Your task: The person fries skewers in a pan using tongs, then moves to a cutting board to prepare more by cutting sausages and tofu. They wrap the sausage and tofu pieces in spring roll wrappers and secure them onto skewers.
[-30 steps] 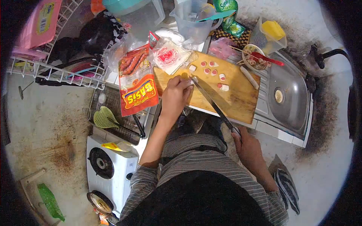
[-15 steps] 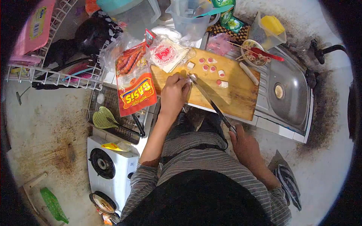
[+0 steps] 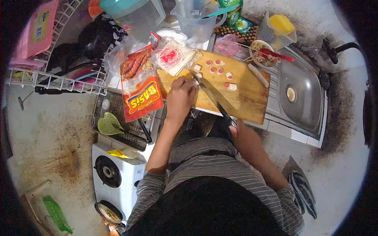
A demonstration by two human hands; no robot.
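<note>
My left hand is closed at the near left part of the wooden cutting board, its fingertips pinching a small white-wrapped sausage roll, mostly hidden by the fingers. In my right hand is the handle of a long knife. The blade slants across the board's near edge, its tip end against the roll by my left fingers. Several cut sausage pieces with red centres and white wrapping lie on the board. A longer uncut roll rests near its right side.
An orange sausage packet and a wrapper packet lie left of the board. Behind stand plastic jugs and a bowl with skewers and a red spoon. The sink is right; a white stove is lower left.
My right hand has moved up and left, closer to the board, and the knife has shifted with it, its blade steeper. My left hand stays at nearly the same spot.
</note>
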